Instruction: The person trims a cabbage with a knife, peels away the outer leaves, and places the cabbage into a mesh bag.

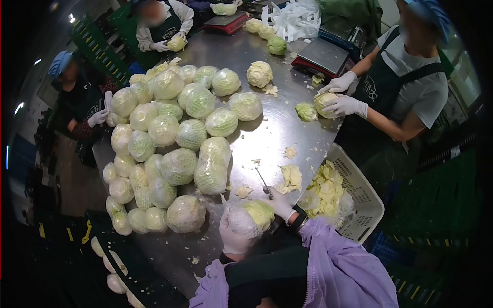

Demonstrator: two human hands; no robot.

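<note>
At the table's near edge a cabbage (pixel 245 219), partly covered in white foam netting with green leaves bare on its right, rests in my left hand (pixel 233 237). That gloved hand curves round its left side. My right hand (pixel 280 204), also gloved, is closed on the handle of a thin knife (pixel 263 178) to the right of the cabbage, its blade pointing up and away. Loose leaves (pixel 291 177) and a cut stem piece (pixel 243 191) lie just beyond. To the left, several wrapped cabbages (pixel 212 164) crowd the metal table (pixel 262 146).
A white basket (pixel 363 197) of leaves stands at the right edge. One co-worker (pixel 405 77) handles a cabbage on the right; others stand at the far side and left. Scales (pixel 323 55) and white bags (pixel 298 19) are at the back. Green crates (pixel 138 267) stand lower left.
</note>
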